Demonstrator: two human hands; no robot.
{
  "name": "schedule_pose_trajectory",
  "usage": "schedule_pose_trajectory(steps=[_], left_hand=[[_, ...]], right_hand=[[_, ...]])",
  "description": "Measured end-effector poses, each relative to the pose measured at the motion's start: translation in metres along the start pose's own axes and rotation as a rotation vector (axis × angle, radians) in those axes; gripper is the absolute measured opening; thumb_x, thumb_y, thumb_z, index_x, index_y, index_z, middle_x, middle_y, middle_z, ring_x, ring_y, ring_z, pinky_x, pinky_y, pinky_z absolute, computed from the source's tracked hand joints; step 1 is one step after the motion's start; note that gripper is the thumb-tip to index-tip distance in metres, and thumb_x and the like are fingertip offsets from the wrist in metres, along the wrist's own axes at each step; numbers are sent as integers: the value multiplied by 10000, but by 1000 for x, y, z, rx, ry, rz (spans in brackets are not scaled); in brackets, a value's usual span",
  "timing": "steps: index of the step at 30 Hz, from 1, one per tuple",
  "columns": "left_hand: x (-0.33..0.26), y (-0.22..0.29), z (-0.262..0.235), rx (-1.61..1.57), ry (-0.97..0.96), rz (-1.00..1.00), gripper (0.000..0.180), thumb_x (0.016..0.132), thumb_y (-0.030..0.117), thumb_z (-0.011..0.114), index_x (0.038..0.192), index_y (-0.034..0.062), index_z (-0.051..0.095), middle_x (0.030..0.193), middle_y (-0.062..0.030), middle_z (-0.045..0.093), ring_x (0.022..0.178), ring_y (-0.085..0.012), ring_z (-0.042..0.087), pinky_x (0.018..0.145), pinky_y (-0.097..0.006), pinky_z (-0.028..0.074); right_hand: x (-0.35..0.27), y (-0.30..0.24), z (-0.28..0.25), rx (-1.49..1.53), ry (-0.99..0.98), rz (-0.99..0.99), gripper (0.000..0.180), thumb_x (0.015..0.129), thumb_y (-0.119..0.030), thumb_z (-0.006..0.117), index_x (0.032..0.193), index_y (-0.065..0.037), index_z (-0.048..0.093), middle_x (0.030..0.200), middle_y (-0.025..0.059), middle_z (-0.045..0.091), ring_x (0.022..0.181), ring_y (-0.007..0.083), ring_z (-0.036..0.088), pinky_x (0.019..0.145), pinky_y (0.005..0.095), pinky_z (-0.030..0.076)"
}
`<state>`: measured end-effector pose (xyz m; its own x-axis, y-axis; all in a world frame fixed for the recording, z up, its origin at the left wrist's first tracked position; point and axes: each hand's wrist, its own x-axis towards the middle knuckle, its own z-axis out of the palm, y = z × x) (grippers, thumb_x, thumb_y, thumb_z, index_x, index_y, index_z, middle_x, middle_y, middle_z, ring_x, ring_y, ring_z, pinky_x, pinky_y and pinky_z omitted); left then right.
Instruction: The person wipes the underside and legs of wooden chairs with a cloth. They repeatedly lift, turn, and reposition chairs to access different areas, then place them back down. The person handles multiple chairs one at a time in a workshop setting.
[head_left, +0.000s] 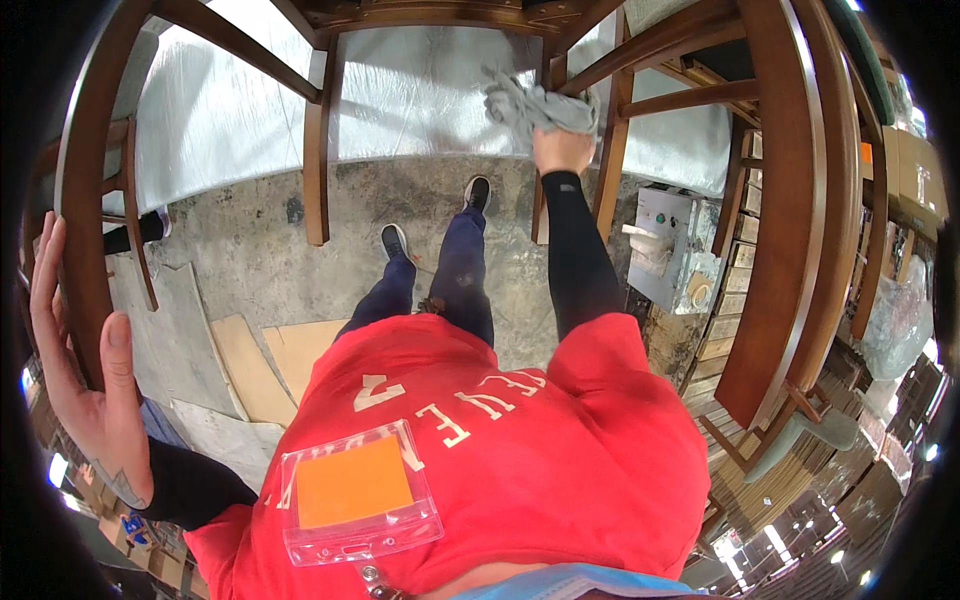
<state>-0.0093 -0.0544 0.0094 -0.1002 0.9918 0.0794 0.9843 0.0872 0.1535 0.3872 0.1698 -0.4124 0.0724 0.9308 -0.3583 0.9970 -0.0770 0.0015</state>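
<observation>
My right hand reaches forward, closed round a crumpled grey cloth. The cloth is beside a brown wooden leg of the chair frame in front of me; whether it touches the wood, I cannot tell. A second leg of that frame stands to its left. At the far left my left hand is open, fingers stretched and thumb apart, against or close beside a dark brown wooden post. Nothing shows in its palm.
Shiny clear plastic sheeting spreads beyond the frame. A grey control box stands on the floor at right, near a large wooden board. Flat cardboard lies at left. Another person's shoe shows there.
</observation>
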Motion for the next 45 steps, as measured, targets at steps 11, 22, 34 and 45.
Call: schedule_pose_trajectory(steps=[11,22,34,45], left_hand=[[-5,18,-7,-49,66,28,623,927,297,697,1481,126,467,1564,-159,400,1387,-341,487,1074,-414,487],[4,21,-1,-171,112,-12,668,853,359,735,1435,103,529,1536,-209,433,1372,-405,488,1081,-464,453],[19,16,-22,-218,-201,-33,826,898,377,666,1577,93,292,1644,-225,222,1475,-444,326,1165,-489,341],[59,17,-3,-97,-126,80,801,805,240,718,1535,122,412,1652,-242,203,1469,-457,336,1162,-499,353]], right_hand=[[-195,78,13,201,-407,-208,414,799,-286,694,1087,11,718,1118,244,700,1046,426,671,942,478,509],[16,-117,-88,1512,668,221,621,792,-29,713,1342,79,445,1285,217,533,1184,335,549,1012,436,441],[33,-203,-91,1809,752,247,572,865,-58,610,1376,65,384,1368,321,458,1235,439,491,1109,503,349],[68,-167,-260,1515,1518,-94,770,875,-153,673,1446,173,272,1380,363,450,1300,489,465,1144,491,333]])
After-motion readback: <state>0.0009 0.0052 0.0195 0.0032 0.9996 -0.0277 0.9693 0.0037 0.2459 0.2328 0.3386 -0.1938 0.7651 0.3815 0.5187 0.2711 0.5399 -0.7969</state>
